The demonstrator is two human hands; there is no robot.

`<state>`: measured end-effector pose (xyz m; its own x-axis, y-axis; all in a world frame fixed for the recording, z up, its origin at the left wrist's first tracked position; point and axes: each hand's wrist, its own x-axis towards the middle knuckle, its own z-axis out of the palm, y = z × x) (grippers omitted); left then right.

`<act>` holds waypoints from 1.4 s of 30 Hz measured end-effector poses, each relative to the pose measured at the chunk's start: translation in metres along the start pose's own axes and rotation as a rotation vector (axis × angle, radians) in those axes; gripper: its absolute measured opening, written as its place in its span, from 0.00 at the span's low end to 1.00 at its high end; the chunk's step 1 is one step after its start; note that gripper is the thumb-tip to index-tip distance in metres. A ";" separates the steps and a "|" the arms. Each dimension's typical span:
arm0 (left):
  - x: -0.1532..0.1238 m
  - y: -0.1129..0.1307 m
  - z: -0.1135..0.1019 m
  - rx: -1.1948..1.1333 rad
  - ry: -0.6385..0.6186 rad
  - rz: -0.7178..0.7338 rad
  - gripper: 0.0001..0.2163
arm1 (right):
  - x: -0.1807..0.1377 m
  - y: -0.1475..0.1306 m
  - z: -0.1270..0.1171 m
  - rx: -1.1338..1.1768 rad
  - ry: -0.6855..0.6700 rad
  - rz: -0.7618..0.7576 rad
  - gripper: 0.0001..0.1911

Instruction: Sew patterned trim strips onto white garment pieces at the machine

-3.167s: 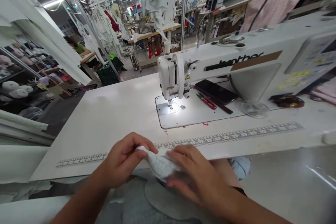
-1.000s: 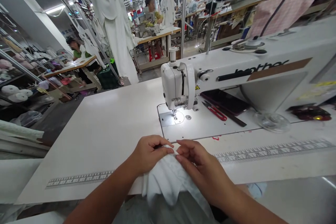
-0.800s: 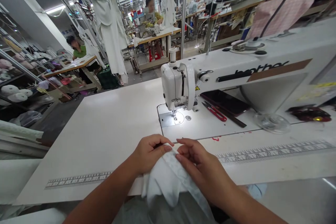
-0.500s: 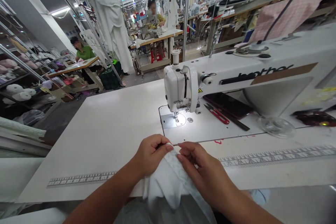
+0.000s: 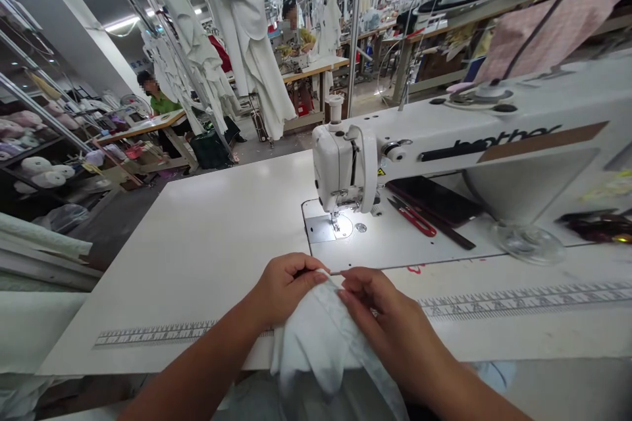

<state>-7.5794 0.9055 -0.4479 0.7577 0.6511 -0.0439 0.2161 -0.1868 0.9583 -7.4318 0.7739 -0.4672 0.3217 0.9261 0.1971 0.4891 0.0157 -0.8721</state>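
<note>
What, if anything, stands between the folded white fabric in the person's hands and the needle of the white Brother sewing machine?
Nothing visible does: only the white machine bed and the steel needle plate lie between the white fabric and the needle.

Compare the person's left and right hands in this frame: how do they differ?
The left hand is curled, its fingers folded over the white cloth, while the right hand has its fingers stretched out, pinching the cloth's edge. The left hand sits left of the fold, the right hand to its right. Both are bare and both hold the cloth.
</note>
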 end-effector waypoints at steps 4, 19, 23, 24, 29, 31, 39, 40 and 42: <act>0.003 0.002 -0.001 0.083 -0.024 0.065 0.08 | 0.002 0.001 0.000 0.011 -0.032 0.019 0.09; 0.069 -0.008 0.002 0.493 0.054 0.046 0.09 | 0.050 0.006 -0.018 -0.259 -0.269 0.215 0.13; 0.079 -0.012 0.005 0.620 0.046 0.047 0.08 | 0.056 0.011 -0.018 -0.438 -0.324 0.207 0.15; 0.081 -0.012 0.006 0.652 0.057 0.049 0.07 | 0.058 0.012 -0.018 -0.476 -0.339 0.200 0.14; 0.079 -0.011 0.015 0.833 0.101 0.132 0.03 | 0.069 0.014 -0.026 -0.610 -0.406 0.063 0.06; 0.069 -0.013 0.021 0.901 0.070 0.161 0.08 | 0.070 0.019 -0.030 -0.613 -0.437 -0.092 0.05; 0.043 -0.034 0.036 1.084 0.108 0.626 0.14 | 0.042 0.044 -0.037 -0.682 -0.256 -0.607 0.24; 0.046 -0.035 0.036 1.079 0.110 0.644 0.13 | 0.042 0.044 -0.038 -0.701 -0.247 -0.604 0.24; 0.056 -0.036 0.034 1.084 0.116 0.653 0.11 | 0.047 0.042 -0.039 -0.731 -0.238 -0.595 0.23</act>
<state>-7.5240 0.9241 -0.4943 0.8667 0.2614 0.4249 0.2572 -0.9639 0.0683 -7.3642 0.8036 -0.4773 -0.2740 0.8956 0.3504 0.9275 0.3424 -0.1499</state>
